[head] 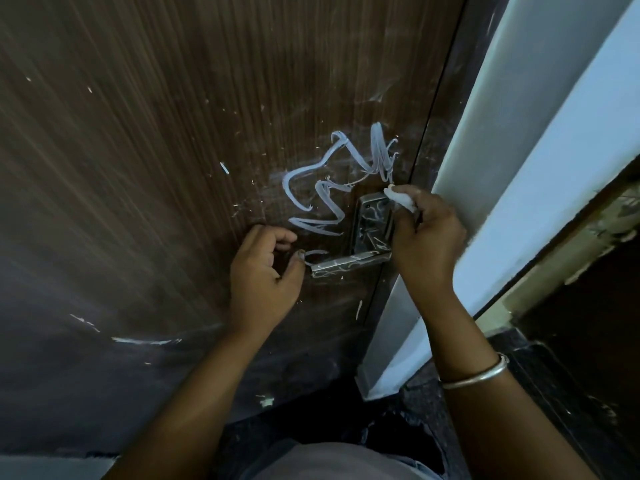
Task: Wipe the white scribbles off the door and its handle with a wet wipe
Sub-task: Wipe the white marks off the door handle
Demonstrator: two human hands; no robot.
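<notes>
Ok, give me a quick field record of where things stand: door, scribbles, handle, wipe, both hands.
door: dark brown wood-grain door
marks: white zigzag scribbles intact, above and left of the handle
handle: silver metal lever handle and its plate both carry white marks
wipe: crumpled white wet wipe at the plate's upper right corner
right: right hand pinches the wipe
left: left hand holds nothing, fingers loosely curled, thumb by the lever's free end
progress: scribbles not yet wiped off

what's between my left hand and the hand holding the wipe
The white-streaked lever handle spans the gap from left hand to right hand, scribble on the door just above it; seen in the head view.
</notes>
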